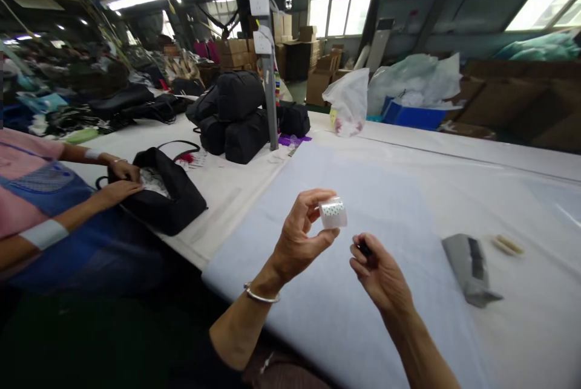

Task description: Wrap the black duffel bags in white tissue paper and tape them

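Observation:
My left hand (305, 228) is closed, thumb below and fingers above, round a small clear roll of tape (333, 213) with rows of dark green marks. It is held up over the pale blue sheet (308, 292). Lower and to the right, my right hand (379, 271) pinches a small black thing (364, 248), mostly hidden by the fingers, whose kind I cannot make out. The two hands are apart. Beyond my right hand, a grey object (469, 268) with a dark slot, like a tape dispenser, lies on the white table.
At the left, a co-worker's hands (120, 186) are at an open black bag (175, 195). Several stuffed black bags (240, 111) are piled by a metal post (271, 92). A plastic bag (349, 104) and a blue bin (413, 114) stand along the back. Beige pieces (508, 245) lie right.

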Demonstrator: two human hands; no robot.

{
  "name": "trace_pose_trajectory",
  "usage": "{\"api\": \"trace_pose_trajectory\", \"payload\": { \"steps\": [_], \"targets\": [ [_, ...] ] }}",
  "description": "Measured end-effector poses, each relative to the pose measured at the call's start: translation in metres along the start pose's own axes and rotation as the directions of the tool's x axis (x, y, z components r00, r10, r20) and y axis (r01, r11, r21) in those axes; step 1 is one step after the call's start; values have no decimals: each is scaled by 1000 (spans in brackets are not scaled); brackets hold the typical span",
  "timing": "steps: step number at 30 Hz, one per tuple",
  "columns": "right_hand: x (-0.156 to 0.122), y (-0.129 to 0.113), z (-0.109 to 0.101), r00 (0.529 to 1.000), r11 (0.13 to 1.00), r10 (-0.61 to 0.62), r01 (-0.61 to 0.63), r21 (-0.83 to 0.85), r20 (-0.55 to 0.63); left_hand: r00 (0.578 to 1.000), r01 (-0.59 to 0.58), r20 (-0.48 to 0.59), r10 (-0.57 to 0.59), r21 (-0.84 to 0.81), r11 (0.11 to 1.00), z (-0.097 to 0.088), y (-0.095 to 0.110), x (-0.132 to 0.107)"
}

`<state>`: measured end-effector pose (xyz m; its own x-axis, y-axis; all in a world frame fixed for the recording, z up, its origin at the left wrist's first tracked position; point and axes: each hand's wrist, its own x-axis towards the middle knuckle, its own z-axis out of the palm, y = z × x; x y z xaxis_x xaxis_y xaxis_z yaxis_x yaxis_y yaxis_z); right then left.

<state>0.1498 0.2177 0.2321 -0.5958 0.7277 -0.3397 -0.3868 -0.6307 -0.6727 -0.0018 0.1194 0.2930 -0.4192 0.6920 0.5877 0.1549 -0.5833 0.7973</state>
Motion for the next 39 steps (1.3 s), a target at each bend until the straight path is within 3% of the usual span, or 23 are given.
{"api": "trace_pose_trajectory", "payload": {
  "steps": [6,12,18,25,31,39],
  "targets": [
    [-61,-30,8,953,922,-283,301,-245,107,991,107,93,-97,-101,989,46,9,-23],
    [-83,-31,2,886,771,-446,453,-448,129,982,134,149,-112,-149,980,58,20,-33],
    [-88,-26,31,780,521,-539,605,-602,317,987,96,141,-73,-167,981,35,28,-39],
    [-80,-8,72,687,387,-558,712,-586,465,993,65,105,-48,-161,985,-11,32,-38],
    [-72,2,92,698,355,-535,698,-622,476,993,47,113,-32,-129,990,-37,30,-33],
    [-69,9,102,766,297,-510,583,-756,391,979,134,170,-111,-133,982,-56,21,-24]
  ]
}}
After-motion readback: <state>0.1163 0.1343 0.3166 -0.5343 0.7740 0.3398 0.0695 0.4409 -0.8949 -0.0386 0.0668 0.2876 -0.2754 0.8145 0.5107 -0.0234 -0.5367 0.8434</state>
